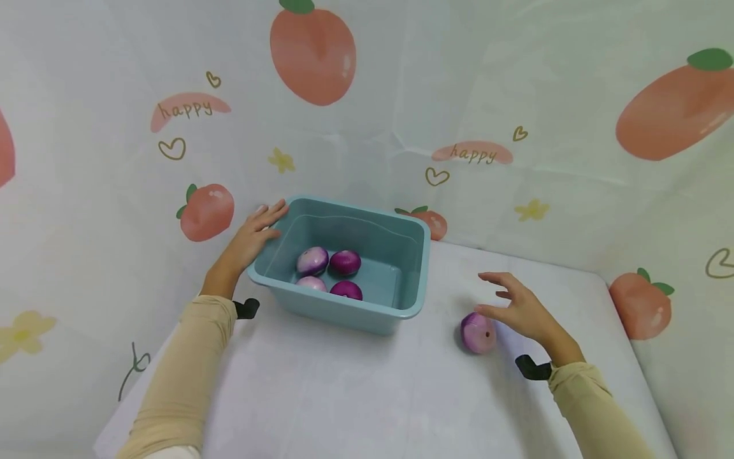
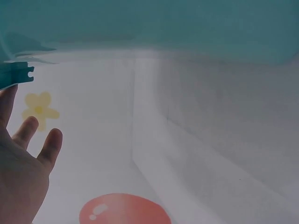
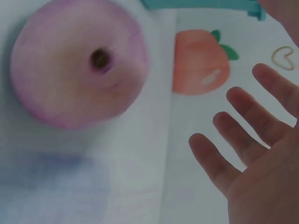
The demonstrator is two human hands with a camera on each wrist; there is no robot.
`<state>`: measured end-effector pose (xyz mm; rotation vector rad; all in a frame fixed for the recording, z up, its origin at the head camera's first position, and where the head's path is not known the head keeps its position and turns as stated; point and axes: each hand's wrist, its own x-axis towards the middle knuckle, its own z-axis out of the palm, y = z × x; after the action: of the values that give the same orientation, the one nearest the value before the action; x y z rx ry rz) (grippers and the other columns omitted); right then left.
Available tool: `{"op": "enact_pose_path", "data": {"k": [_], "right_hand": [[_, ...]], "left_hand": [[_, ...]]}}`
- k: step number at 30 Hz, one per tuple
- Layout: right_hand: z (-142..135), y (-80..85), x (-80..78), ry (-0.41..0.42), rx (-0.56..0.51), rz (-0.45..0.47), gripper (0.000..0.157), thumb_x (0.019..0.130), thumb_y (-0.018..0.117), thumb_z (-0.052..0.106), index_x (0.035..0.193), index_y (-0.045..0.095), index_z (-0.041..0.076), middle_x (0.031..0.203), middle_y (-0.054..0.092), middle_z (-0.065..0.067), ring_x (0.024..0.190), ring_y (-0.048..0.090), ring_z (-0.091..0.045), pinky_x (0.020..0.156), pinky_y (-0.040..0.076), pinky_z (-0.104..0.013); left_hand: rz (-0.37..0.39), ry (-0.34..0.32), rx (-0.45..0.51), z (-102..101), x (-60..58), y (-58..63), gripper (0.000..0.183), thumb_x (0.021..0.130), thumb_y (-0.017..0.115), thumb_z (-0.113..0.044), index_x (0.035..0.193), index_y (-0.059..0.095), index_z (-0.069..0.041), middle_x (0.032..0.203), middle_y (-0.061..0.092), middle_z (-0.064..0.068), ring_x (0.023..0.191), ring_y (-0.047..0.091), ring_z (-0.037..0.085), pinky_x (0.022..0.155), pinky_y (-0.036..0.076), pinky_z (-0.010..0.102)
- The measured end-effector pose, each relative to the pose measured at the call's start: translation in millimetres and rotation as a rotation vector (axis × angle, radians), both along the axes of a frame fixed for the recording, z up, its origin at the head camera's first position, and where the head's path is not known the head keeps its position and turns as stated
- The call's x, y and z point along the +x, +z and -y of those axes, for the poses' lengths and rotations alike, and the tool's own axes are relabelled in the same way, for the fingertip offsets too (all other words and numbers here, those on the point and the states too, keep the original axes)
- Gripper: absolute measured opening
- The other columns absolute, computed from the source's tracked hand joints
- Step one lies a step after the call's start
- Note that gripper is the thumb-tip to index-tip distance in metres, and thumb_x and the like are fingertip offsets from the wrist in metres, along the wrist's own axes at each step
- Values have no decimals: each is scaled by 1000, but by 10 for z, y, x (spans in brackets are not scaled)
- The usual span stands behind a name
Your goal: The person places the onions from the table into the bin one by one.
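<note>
A blue-green plastic basin (image 1: 338,315) stands on the white table, with several purple onions (image 1: 345,262) lying toward its left side. At the basin's left end my left hand (image 1: 252,234) touches the rim with its fingers extended. Its fingers also reach up to the basin's edge (image 2: 16,74) in the left wrist view. To the right of the basin one more onion (image 1: 478,333) rests on the table, pale purple with a dark spot. My right hand (image 1: 524,311) hovers just above and right of this onion, fingers spread and nothing held. In the right wrist view the fingers (image 3: 233,135) are apart from the onion (image 3: 77,65).
A white cloth printed with peaches, hearts and flowers (image 1: 373,121) hangs behind and beside the table. The white tabletop (image 1: 367,395) extends in front of the basin, and its right edge runs near the right forearm (image 1: 596,408).
</note>
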<state>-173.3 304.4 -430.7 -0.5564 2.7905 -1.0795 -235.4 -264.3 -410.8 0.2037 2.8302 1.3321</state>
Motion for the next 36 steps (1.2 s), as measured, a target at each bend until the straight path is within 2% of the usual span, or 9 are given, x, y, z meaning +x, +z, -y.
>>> {"op": "enact_pose_path", "data": {"k": [3,8,11,14,17,21,24,28,36], "right_hand": [[-67,-130,-3,0,2,10,67,88,80,33,146,52,16,146,55,-9,133,48,-5,104,50,-22],[-128,-310,28,3,0,62,71,88,80,34,148,49,12,149,54,-14,136,48,-33,105,52,-37],[-138,-433,60,22,-24,88,75,87,81,32,150,46,10,151,52,-17,137,48,-36,105,52,-37],[-130,-541,103,32,-48,131,80,86,81,30,153,43,10,154,50,-18,137,49,-38,102,51,-30],[-107,-632,153,29,-48,207,84,84,82,32,155,40,13,155,47,-18,133,52,-40,95,52,-26],[-61,-741,201,-1,4,270,86,82,83,40,154,42,17,149,49,-16,129,47,-35,87,51,-31],[-25,-786,211,-19,25,256,84,80,84,43,151,46,19,145,51,-14,128,43,-34,86,49,-34],[5,-797,194,-15,5,221,80,78,86,39,147,50,17,141,54,-15,126,45,-36,86,49,-37],[42,-746,120,-25,21,242,74,81,83,40,142,51,14,132,57,-18,115,52,-31,79,51,-33]], "left_hand": [[-3,-2,9,-4,-3,-3,56,103,47,-26,157,38,-35,170,23,-14,163,0,27,122,4,74],[-6,4,16,-17,-6,-29,56,102,48,-25,157,39,-34,169,24,-13,163,1,27,122,4,73],[0,5,16,-15,5,-48,55,103,47,-26,157,39,-36,170,23,-14,163,0,27,121,3,75],[8,6,12,-11,17,-58,55,103,46,-26,157,37,-37,170,22,-15,163,-1,27,121,3,75],[11,7,17,-14,15,-58,55,104,46,-26,157,37,-38,170,22,-16,163,-1,27,121,4,75],[6,4,20,-18,-10,-55,56,103,46,-26,157,38,-37,169,22,-15,163,-1,27,122,4,74],[1,3,18,-16,-27,-52,55,103,46,-26,157,38,-37,169,23,-15,163,-1,26,122,4,74],[-3,3,31,-10,-27,-40,55,103,46,-25,157,38,-36,169,23,-14,163,-1,26,122,4,73],[-4,5,43,3,-19,-31,55,103,46,-24,157,39,-35,169,24,-13,163,-1,27,122,4,73]]}}
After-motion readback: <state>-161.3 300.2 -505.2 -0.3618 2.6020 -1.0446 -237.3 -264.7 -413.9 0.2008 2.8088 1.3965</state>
